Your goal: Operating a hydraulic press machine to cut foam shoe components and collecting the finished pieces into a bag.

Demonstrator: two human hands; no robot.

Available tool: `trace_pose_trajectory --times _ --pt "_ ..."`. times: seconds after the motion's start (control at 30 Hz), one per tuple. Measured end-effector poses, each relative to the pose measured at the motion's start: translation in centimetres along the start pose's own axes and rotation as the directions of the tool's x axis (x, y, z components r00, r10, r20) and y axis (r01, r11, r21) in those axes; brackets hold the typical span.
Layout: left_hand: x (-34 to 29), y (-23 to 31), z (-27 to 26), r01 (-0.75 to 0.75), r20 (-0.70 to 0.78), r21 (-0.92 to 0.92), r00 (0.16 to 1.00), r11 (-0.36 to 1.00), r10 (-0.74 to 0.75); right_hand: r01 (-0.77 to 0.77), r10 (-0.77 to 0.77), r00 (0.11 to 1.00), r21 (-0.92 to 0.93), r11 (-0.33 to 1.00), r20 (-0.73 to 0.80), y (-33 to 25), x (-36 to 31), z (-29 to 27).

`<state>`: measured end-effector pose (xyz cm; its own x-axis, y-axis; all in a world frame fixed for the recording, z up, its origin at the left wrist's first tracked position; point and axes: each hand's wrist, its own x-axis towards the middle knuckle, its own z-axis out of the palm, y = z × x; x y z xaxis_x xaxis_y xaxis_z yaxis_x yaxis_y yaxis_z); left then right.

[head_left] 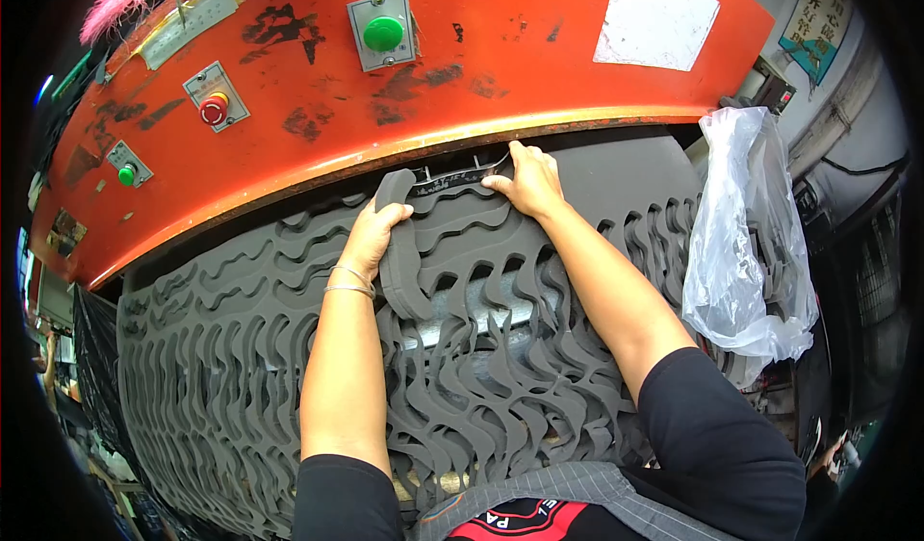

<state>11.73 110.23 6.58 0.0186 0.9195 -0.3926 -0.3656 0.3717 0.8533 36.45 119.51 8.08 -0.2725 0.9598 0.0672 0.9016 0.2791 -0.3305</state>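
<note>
Head view. Left hand (371, 236) clamped on a cut grey foam piece (402, 252), lifted clear of the punched grey foam sheet (241, 348). Right hand (525, 180), grip flat and pressing, set at a cutting die (452, 175) just under the orange press head (433, 69).

Risk, as judged: fingers beneath the head, crush hazard if actuated by green button (383, 33); thin sheet webs liable to tear.

Surface fully draped by sheet. Clear plastic bag (741, 243) hanging right; room cramped, dim.
</note>
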Motion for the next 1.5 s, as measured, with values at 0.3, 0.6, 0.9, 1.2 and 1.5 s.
trace_pose_trajectory --times 0.3,0.6,0.9,1.2,1.5 --pt "0.2 -1.6 0.5 -0.067 -0.054 -0.006 0.996 0.998 0.067 0.487 -0.474 0.872 0.134 0.863 -0.122 1.4 -0.9 -0.9" --pt "1.4 2.7 1.2 -0.166 0.045 0.936 0.930 0.310 0.364 0.112 -0.244 0.893 0.339 0.934 0.377 4.7 -10.3 -13.2" --pt "4.9 4.0 2.1 -0.061 0.072 0.944 0.997 0.324 -0.024 0.340 -0.393 0.847 0.204 0.918 0.358 6.6 -18.5 -7.7" --pt "-5.4 -1.5 4.1 -0.642 0.598 0.743 0.508 -0.190 0.620 0.422 -0.444 0.873 0.144 0.895 0.201 6.0 -19.7 -6.5" --pt "-1.2 -0.4 1.8 -0.368 0.290 0.929 0.787 0.038 0.544 0.438 -0.451 0.883 0.117 0.891 0.133 5.8 -20.1 -6.1"
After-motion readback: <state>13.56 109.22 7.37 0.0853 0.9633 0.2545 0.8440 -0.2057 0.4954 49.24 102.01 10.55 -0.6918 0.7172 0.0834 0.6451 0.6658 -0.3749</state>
